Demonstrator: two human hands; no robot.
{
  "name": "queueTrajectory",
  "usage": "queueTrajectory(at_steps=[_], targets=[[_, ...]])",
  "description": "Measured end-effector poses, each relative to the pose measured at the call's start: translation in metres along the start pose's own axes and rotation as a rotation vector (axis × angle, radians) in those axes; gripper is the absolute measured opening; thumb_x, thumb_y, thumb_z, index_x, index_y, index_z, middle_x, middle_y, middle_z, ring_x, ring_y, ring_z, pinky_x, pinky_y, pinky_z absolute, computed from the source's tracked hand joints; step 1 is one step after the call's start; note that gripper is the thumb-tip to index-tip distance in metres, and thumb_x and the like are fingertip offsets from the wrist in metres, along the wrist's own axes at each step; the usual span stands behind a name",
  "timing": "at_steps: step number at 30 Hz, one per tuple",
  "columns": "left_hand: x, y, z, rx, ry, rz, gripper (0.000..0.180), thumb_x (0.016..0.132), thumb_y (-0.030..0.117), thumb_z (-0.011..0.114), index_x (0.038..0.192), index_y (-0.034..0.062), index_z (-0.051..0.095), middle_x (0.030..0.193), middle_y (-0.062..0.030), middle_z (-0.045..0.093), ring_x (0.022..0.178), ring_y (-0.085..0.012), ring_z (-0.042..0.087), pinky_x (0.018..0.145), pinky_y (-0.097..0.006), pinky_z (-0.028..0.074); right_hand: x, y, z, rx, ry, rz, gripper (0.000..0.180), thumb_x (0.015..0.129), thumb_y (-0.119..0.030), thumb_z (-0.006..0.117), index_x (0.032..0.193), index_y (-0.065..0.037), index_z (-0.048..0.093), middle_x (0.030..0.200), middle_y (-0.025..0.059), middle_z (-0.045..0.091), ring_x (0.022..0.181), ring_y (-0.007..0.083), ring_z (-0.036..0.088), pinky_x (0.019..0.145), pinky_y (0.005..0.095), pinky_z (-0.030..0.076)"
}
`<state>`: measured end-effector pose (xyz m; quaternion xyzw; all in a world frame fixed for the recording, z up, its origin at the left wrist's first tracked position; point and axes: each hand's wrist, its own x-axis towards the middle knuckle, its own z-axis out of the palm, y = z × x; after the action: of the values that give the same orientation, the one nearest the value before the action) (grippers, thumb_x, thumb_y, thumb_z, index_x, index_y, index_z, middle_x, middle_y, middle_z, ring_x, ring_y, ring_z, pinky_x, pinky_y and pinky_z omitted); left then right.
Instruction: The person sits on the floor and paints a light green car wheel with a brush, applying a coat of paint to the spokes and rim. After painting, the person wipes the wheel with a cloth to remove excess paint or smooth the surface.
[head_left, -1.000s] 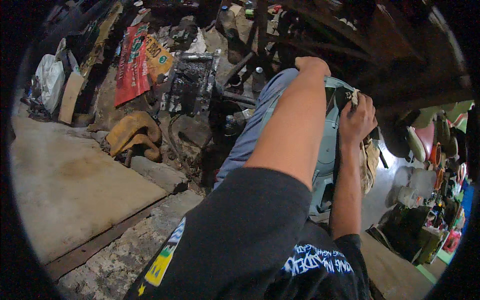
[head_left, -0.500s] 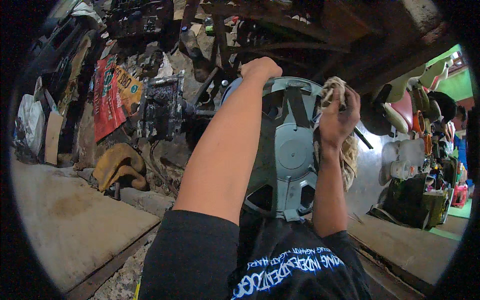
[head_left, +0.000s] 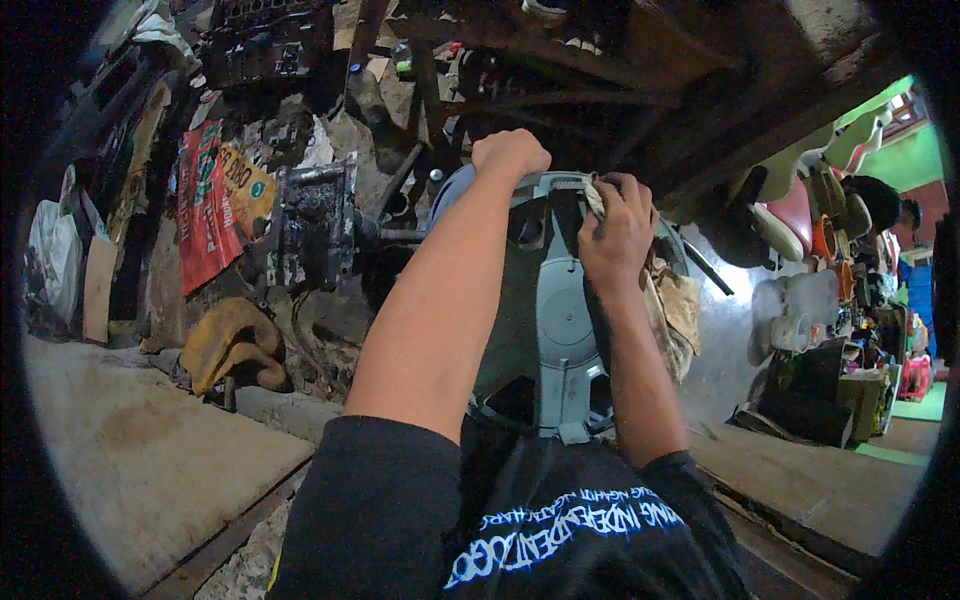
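Note:
In front of my body stands a grey-green rigid part (head_left: 566,310) with a round disc in its middle, spokes and dark openings. My left hand (head_left: 512,153) is closed at its far upper left edge; the fingertips are hidden behind the fist. My right hand (head_left: 618,222) presses a bunched pale rag (head_left: 594,197) against the part's upper rim, right of the middle. Only a little of the rag shows between the fingers. A second beige cloth (head_left: 676,315) hangs beside the part, just right of my right forearm.
A dirty black metal block (head_left: 315,215) and a red printed sheet (head_left: 207,210) lie to the left. Nearer is a yellow-brown curved piece (head_left: 235,340). Dark beams (head_left: 600,60) cross the far side. At the right stand a clear tub (head_left: 792,332) and a cluttered box (head_left: 860,400).
My right hand has moved left and slightly down with the rag, from above the right side onto the upper rim. My left hand stays at the far edge. The view has shifted slightly.

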<state>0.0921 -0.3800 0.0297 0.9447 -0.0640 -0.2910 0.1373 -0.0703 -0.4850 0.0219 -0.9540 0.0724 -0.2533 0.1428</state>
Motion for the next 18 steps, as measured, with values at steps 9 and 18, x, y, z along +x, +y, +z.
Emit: queueTrajectory(at_steps=[9,18], targets=[[0.024,-0.029,-0.001,-0.144,-0.171,0.610,0.067,0.095,0.061,0.046,0.117,0.0006,0.065,0.104,-0.0242,0.067,0.102,-0.0377,0.064,0.094,-0.042,0.047,0.013,0.006,-0.011,0.684,0.420,0.511,0.014,0.103,-0.010,0.044,0.102,0.000,0.055,0.092,0.0149,0.063,0.085,0.0224,0.063,0.079,0.0316,0.048],[-0.016,-0.062,-0.012,-0.529,-0.135,0.528,0.041,0.100,0.036,0.053,0.108,-0.0025,0.065,0.081,-0.0148,0.068,0.076,-0.0214,0.065,0.074,-0.037,0.051,0.014,0.033,-0.048,0.556,0.826,0.631,0.029,0.104,-0.023,0.048,0.104,0.004,0.059,0.091,0.0076,0.062,0.083,0.0161,0.061,0.073,0.0275,0.050]])
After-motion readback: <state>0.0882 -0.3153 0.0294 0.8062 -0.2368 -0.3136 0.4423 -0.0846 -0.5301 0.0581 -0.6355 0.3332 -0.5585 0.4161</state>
